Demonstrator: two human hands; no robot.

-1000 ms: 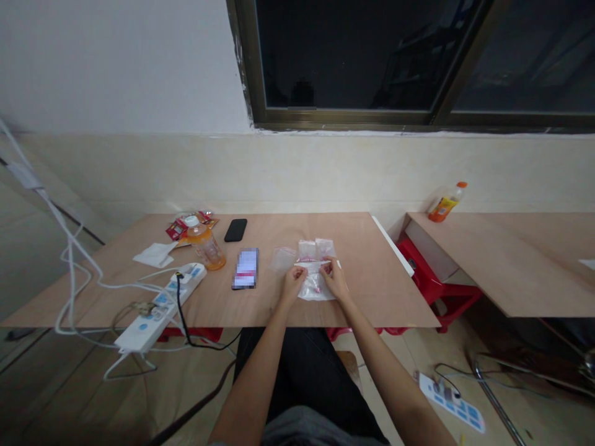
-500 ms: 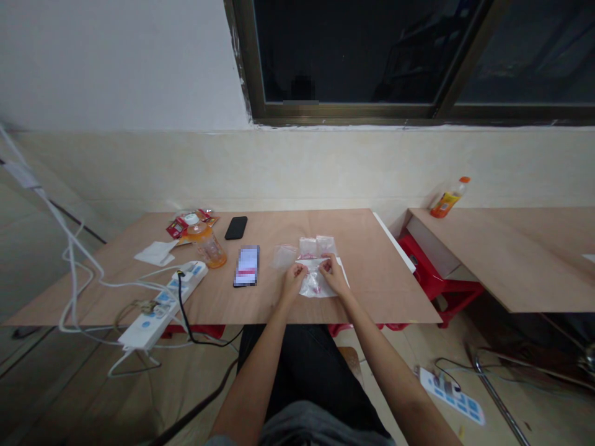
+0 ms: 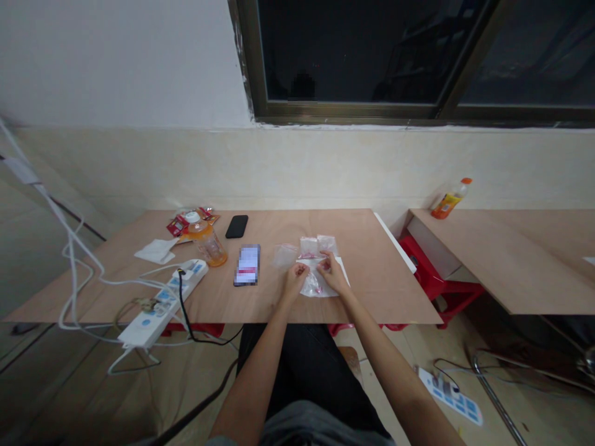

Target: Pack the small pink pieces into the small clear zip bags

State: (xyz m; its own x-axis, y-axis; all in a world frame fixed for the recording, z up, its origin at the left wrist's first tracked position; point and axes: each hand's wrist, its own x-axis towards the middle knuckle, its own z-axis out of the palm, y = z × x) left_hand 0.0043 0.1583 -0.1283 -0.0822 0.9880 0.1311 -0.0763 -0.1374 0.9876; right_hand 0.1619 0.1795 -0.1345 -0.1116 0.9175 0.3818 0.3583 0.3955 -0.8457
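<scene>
My left hand (image 3: 294,279) and my right hand (image 3: 333,275) both pinch the top edge of a small clear plastic bag (image 3: 317,284) with pink bits inside, lying on the wooden table (image 3: 372,272). The fingers of both hands are closed on the bag's rim, a few centimetres apart. Just beyond the hands lie three more small clear bags (image 3: 307,248), flat on the table.
A lit phone (image 3: 248,265) lies left of my hands, a black phone (image 3: 237,226) further back. An orange-lidded bottle (image 3: 207,240), a tissue (image 3: 155,251), red packets (image 3: 179,227) and a white power strip (image 3: 160,303) with cables sit at left. A second table (image 3: 511,260) holds an orange bottle (image 3: 449,199).
My hands have stayed on the bag, moving slightly closer together along its top edge. The view shifted a little.
</scene>
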